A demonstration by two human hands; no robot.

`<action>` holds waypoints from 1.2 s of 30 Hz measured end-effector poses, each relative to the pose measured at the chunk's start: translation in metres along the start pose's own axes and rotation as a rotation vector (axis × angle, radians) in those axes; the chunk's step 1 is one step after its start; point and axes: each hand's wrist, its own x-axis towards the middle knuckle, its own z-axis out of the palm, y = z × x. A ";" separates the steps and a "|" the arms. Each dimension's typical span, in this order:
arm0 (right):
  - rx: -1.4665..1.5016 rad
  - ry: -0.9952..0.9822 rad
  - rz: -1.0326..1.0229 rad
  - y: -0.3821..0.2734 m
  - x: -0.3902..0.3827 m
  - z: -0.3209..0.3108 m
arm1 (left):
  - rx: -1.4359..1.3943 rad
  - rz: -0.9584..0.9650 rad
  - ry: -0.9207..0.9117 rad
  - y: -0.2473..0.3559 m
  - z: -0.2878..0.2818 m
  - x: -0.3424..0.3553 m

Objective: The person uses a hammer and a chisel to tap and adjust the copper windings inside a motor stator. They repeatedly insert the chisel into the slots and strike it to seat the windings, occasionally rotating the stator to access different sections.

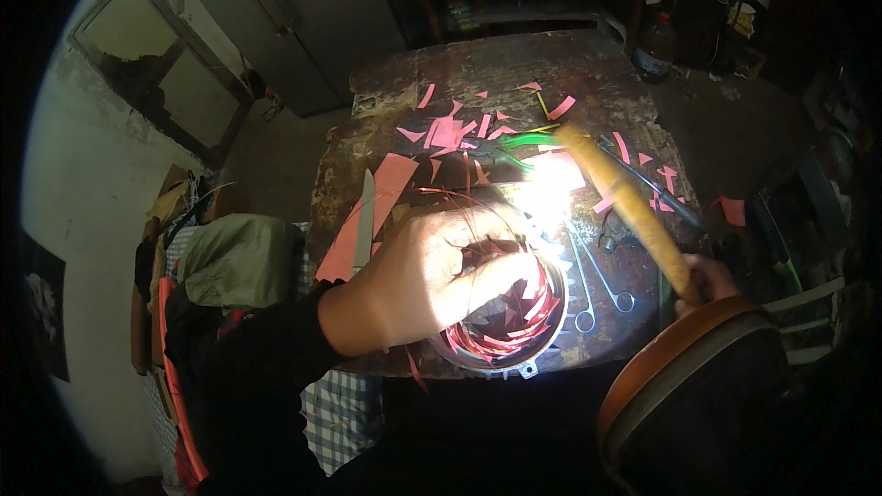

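My left hand (427,257) reaches over a round motor stator (558,326) at the table's near edge, its fingers and thumb curled at the far right of the rim. Glare hides what lies between the fingertips. Red copper wire windings (496,344) ring the inside of the stator, with pointed pieces of liner paper among them. Loose wires rise past my fingers. On the right, my right hand (707,283) is closed around the lower end of a thick wooden stick (634,211). The stick slants up and left over the table, its far end near the bright glare.
Pink paper scraps (447,133) litter the worn table (404,96). A knife (365,220) lies on a pink sheet at left. Looped-handle scissors (597,285), a green-handled tool (533,140) and a screwdriver (675,207) lie farther right. An orange-rimmed round object (680,358) fills the lower right.
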 end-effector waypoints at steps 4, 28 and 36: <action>0.739 0.051 0.069 -0.006 -0.004 -0.022 | 0.046 0.117 0.002 -0.007 0.002 0.004; 1.239 0.041 -0.612 -0.197 0.081 0.024 | 0.344 0.593 0.101 -0.024 0.032 -0.048; 0.866 -0.130 -0.485 -0.221 0.094 0.069 | 0.374 0.751 0.093 -0.024 0.038 -0.048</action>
